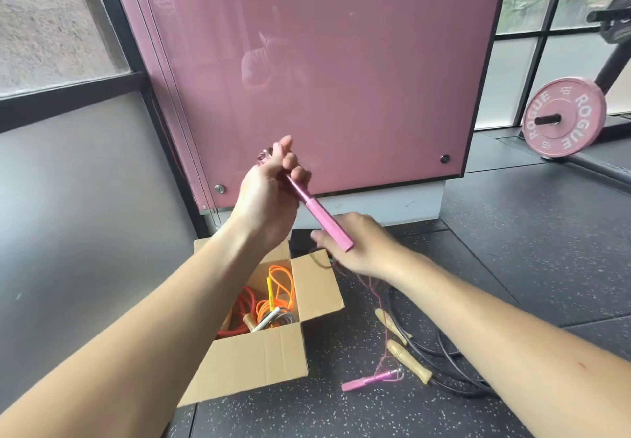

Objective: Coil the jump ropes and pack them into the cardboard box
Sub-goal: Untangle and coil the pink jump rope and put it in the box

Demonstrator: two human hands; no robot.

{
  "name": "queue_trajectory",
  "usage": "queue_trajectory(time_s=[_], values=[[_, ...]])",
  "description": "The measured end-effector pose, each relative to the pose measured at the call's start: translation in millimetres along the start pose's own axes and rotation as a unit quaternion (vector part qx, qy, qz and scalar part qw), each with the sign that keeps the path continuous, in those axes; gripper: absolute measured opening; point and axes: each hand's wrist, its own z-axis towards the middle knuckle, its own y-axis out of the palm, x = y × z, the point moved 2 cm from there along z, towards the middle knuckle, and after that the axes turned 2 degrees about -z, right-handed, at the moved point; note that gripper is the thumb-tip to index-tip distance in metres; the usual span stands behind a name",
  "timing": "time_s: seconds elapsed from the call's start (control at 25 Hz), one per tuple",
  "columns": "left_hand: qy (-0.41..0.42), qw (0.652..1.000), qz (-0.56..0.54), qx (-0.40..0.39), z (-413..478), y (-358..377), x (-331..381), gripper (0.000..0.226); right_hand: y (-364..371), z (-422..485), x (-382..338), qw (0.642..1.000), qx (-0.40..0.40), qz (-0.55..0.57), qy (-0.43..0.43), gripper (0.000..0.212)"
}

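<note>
Handle (316, 210), the pink one: who has it?

The left hand (269, 195), fingers curled round its top end, with the free end slanting down to the right hand (362, 250).

Is the right hand gripping anything?

I can't tell. Only its back shows, with the fingers reaching toward the left. The thin pink cord (384, 335) comes out from under it, but whether it is pinched is hidden.

Where does the rest of the rope lie?

The cord drops below the right hand to the floor (512, 267), where the twin handle (367, 380) lies. There it crosses the black rope (444, 352) and its wooden handles (409, 360).

So how should this one be coiled?

I'd keep the left hand's grip fixed and let the right hand feed the cord up in even loops. It should lift slowly, since a cord that thin could snag on the black rope or drag it along. I'd bring the twin handle up beside the first before lowering anything.

And the box (259, 362)?

It is open, just below the left hand, with an orange rope (280, 287) and a red rope (244, 304) already inside. The pink coil should go in flat on top so its loops don't spring apart.
</note>
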Motion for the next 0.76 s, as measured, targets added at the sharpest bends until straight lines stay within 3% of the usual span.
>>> queue_trajectory(time_s=[0.08,0.2,0.28,0.32,0.36,0.44,0.48,0.52,0.6,0.68,0.76], values=[[0.108,0.991,0.042,0.063,4.8,-10.0,2.5,0.017,8.8,-1.3,-11.6,0.998,-0.041,0.048,0.022,0.005],[0.174,0.978,0.056,0.104,11.1,-17.6,8.3,0.019,3.3,-1.4,-16.6,0.997,-0.048,0.054,0.014,0.011],[0.251,0.949,0.145,0.124,10.4,-18.1,11.4,0.013,0.7,-3.6,-22.8,0.993,-0.074,0.087,-0.003,0.012],[0.308,0.912,0.244,0.119,7.9,-20.0,13.8,0.012,0.7,-4.3,-26.8,0.992,-0.082,0.097,-0.013,0.012],[0.374,0.842,0.380,0.086,5.6,-23.7,14.2,0.012,0.0,-4.8,-30.3,0.992,-0.076,0.092,-0.028,0.011],[0.410,0.645,0.642,-0.054,-1.3,-29.0,8.6,0.017,-7.7,-4.1,-31.1,0.996,-0.017,0.060,-0.062,0.014],[0.375,0.584,0.713,-0.101,-3.7,-31.1,5.3,0.017,-15.1,-4.5,-27.2,0.996,0.025,0.044,-0.077,0.015],[0.325,0.577,0.738,-0.126,-5.5,-31.9,3.9,0.013,-23.4,-5.4,-21.3,0.994,0.059,0.032,-0.091,0.016],[0.232,0.611,0.738,-0.168,-9.0,-30.6,1.6,0.025,-34.6,-8.4,-4.7,0.990,0.083,0.031,-0.111,0.025],[0.149,0.635,0.729,-0.207,-11.4,-28.7,-0.5,0.040,-34.4,-9.0,7.8,0.989,0.069,0.063,-0.117,0.031],[0.119,0.653,0.714,-0.224,-9.3,-28.1,1.3,0.046,-31.1,-5.9,12.2,0.984,0.054,0.128,-0.113,0.034]])
